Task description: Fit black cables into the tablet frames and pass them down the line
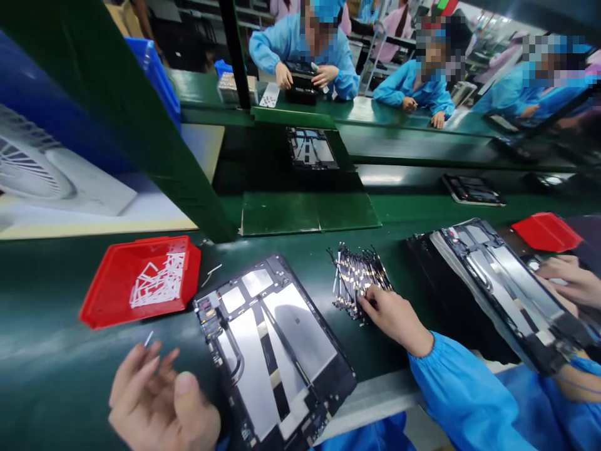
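Observation:
An opened tablet [282, 338] lies on the green bench in front of me, its metal plates, ribbon cable and boards exposed. My left hand [159, 401] hovers at its left side, palm up, fingers loosely spread. A small white strip [149, 339] shows at the tip of the index finger; whether it sticks there or lies on the bench I cannot tell. To the tablet's right is a pile of thin black cables [354, 275] with small gold-coloured parts. My right hand [394, 316] reaches onto the pile's lower right edge, thumb and index finger pinched at a cable.
A red bin [113, 282] with white strips stands left. Stacked tablets [502, 269] sit right, beside a co-worker's hand [563, 282] and another red bin [547, 232]. Beyond a green post [154, 125], another tablet [312, 149] lies on the line. Co-workers sit opposite.

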### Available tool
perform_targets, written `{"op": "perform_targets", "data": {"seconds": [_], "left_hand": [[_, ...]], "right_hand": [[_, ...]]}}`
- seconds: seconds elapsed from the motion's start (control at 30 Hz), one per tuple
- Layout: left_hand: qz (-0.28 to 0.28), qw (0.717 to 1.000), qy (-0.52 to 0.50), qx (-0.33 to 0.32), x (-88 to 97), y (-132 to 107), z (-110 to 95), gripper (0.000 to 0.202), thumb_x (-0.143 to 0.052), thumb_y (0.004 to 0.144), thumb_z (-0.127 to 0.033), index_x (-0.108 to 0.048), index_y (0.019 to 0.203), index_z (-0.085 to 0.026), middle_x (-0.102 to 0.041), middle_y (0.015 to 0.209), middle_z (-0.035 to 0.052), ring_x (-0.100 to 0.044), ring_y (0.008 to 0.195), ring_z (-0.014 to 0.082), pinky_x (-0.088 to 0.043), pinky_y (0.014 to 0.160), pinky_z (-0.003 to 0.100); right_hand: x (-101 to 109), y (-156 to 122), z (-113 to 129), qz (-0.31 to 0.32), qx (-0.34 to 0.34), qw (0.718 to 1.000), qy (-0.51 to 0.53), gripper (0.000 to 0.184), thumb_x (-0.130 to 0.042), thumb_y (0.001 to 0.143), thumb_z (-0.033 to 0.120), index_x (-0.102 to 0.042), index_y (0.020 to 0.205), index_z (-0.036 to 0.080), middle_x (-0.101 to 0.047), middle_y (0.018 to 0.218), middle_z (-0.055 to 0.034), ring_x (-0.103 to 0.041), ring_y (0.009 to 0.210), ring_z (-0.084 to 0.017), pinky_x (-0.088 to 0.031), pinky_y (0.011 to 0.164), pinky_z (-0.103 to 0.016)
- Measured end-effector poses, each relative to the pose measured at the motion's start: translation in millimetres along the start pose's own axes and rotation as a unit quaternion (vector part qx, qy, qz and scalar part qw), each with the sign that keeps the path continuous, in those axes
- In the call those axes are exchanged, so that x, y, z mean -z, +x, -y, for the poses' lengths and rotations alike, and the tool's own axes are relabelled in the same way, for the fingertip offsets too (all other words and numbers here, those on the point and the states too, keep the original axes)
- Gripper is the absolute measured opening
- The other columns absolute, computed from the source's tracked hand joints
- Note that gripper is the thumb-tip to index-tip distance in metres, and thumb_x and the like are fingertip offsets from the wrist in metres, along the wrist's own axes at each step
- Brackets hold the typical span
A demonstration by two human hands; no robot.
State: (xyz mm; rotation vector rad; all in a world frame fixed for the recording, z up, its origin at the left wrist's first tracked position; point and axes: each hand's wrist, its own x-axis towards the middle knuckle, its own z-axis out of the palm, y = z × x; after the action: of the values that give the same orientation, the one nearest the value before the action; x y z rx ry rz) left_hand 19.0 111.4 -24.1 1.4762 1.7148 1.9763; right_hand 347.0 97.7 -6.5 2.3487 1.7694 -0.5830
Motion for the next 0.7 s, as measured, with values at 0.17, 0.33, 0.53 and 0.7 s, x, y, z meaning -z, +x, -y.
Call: {"op": "perform_targets", "data": {"seconds": [0.17, 0.33, 0.53, 0.7], "left_hand": [[0.026, 0.999, -0.010, 0.021, 17.4, -15.4, -13.6, 0.037, -0.068, 0.073, -0.017, -0.058, 0.108, -0.018, -0.055, 0.136, 0.0127, -0.064, 0.110, 0.0255, -0.056, 0.090, 0.045], [0.073, 0.996, -0.044, 0.033, 24.0, -23.1, -29.7, 0.034, -0.069, 0.072, -0.009, -0.061, 0.104, -0.018, -0.057, 0.131, 0.0087, -0.066, 0.101, 0.0217, -0.054, 0.091, 0.042], [0.193, 0.976, -0.087, 0.044, 23.6, -20.9, -56.0, 0.025, -0.062, 0.079, -0.003, -0.066, 0.098, -0.019, -0.062, 0.117, 0.0053, -0.063, 0.104, 0.0166, -0.049, 0.095, 0.028], [0.298, 0.953, -0.052, 0.029, 37.3, -29.2, -59.5, 0.020, -0.057, 0.085, -0.007, -0.068, 0.093, -0.022, -0.065, 0.107, 0.0029, -0.063, 0.099, 0.0148, -0.049, 0.089, 0.022]], "right_hand": [[-8.6, 4.6, 5.2, -0.022, -0.015, 1.000, 0.014, 0.017, -0.049, 0.090, 0.027, -0.059, 0.086, 0.015, -0.065, 0.076, -0.0071, -0.061, 0.071, -0.018, -0.036, 0.062, -0.026], [-5.0, 2.4, -12.3, -0.015, 0.052, 0.991, 0.121, 0.021, -0.048, 0.089, 0.027, -0.062, 0.077, 0.018, -0.064, 0.072, -0.0001, -0.059, 0.068, -0.013, -0.039, 0.064, -0.023], [3.0, -10.9, -29.8, -0.043, 0.074, 0.971, 0.224, 0.045, -0.045, 0.093, 0.050, -0.066, 0.071, 0.017, -0.058, 0.058, 0.0008, -0.052, 0.056, -0.013, -0.037, 0.054, -0.023], [12.7, -36.8, -13.5, -0.121, 0.043, 0.953, 0.276, 0.043, -0.050, 0.092, 0.052, -0.066, 0.073, 0.017, -0.065, 0.067, -0.0017, -0.058, 0.063, -0.015, -0.041, 0.058, -0.023]]}}
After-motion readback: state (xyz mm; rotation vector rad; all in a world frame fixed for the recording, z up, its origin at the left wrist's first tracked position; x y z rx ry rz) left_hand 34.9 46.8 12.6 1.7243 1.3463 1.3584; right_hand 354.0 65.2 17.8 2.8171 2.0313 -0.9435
